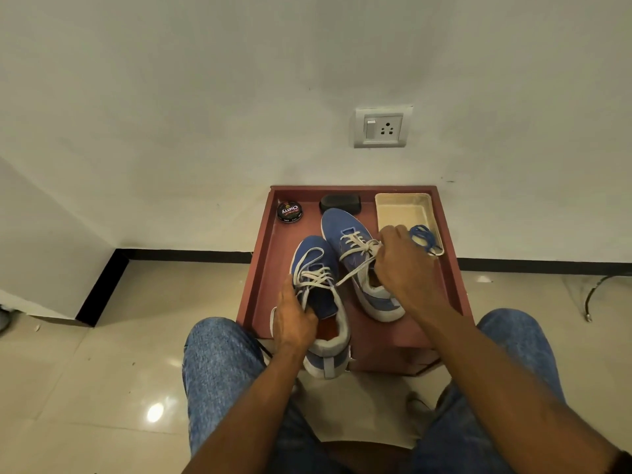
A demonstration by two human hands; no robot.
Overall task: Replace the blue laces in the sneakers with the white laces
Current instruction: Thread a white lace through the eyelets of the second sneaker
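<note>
Two blue sneakers with white laces lie on a low reddish table [434, 340]. The left sneaker [316, 268] hangs over the table's front edge, and my left hand [294, 319] grips it at the tongue and collar. Over the collar of the right sneaker [342, 227] my right hand [403, 265] pinches a white lace [355, 271], which runs taut from the left sneaker's eyelets up to the fingers. Blue laces [424, 237] lie bundled at the near end of a cream tray [403, 203] at the table's back right.
A round black shoe-polish tin [289, 211] and a black oblong brush [340, 202] sit at the table's back edge. The table stands against a white wall with a socket [382, 127]. My knees in jeans flank the table's front. Glossy tiled floor lies all round.
</note>
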